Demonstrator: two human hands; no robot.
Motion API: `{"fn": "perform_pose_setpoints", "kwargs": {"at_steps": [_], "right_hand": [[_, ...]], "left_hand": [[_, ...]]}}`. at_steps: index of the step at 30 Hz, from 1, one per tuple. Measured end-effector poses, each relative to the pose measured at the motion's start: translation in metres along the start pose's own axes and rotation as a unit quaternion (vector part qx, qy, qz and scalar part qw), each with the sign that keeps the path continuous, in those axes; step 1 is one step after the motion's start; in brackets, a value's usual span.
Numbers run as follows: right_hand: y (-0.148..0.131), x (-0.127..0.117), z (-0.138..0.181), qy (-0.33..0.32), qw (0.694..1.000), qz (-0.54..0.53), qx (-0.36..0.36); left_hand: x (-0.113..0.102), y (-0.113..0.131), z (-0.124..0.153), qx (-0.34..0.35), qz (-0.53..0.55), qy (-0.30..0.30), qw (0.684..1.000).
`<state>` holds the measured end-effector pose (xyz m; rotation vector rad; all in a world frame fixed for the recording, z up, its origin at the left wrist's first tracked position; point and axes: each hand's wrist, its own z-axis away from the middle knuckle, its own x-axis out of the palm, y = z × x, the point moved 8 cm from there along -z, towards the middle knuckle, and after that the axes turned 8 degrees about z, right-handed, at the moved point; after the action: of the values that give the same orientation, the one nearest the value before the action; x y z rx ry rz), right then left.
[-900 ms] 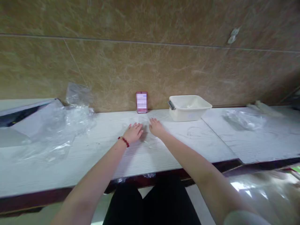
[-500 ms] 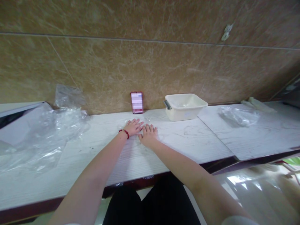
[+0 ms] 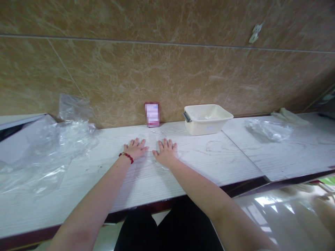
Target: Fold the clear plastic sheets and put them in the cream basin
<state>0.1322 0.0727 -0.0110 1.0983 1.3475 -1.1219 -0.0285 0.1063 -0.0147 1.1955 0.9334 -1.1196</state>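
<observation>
My left hand (image 3: 135, 149), with a red beaded bracelet (image 3: 126, 157) at the wrist, lies palm down with its fingers spread. Just to its right, my right hand (image 3: 165, 153) is also flat with its fingers apart. Under and between them a thin, clear plastic sheet (image 3: 150, 141) shows faintly on the white wood-grain table (image 3: 199, 167); its outline is hard to make out, and I cannot tell if it is a bag. Neither hand grips anything. Beyond them a phone (image 3: 152, 114) with a blurred screen leans upright against the wall.
A cream plastic bin (image 3: 206, 129) with a grey handle stands at the back right, clear plastic inside. Farther right lies a bundle of clear bags (image 3: 269, 130). Crumpled plastic film (image 3: 65, 139) covers the table's left part. A brown marbled wall (image 3: 167, 76) closes off the back.
My left hand has slid left and slightly towards me, away from my right hand, and its fingers point more forward. My right hand has stayed almost in place.
</observation>
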Motion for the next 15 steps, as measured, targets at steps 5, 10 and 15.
{"fn": "perform_pose_setpoints", "kwargs": {"at_steps": [5,10,15], "right_hand": [[0.0,-0.008,0.004,-0.019,1.0,-0.003,-0.001],[-0.031,-0.035,0.027,0.04,0.985,-0.001,-0.166],[-0.064,-0.029,0.06,-0.02,0.947,-0.021,-0.319]], "left_hand": [[-0.009,-0.034,0.009,-0.068,0.011,0.06,0.996],[-0.038,-0.071,0.013,-0.118,0.022,0.165,0.979],[-0.044,-0.084,0.016,-0.145,0.037,0.163,0.975]]}}
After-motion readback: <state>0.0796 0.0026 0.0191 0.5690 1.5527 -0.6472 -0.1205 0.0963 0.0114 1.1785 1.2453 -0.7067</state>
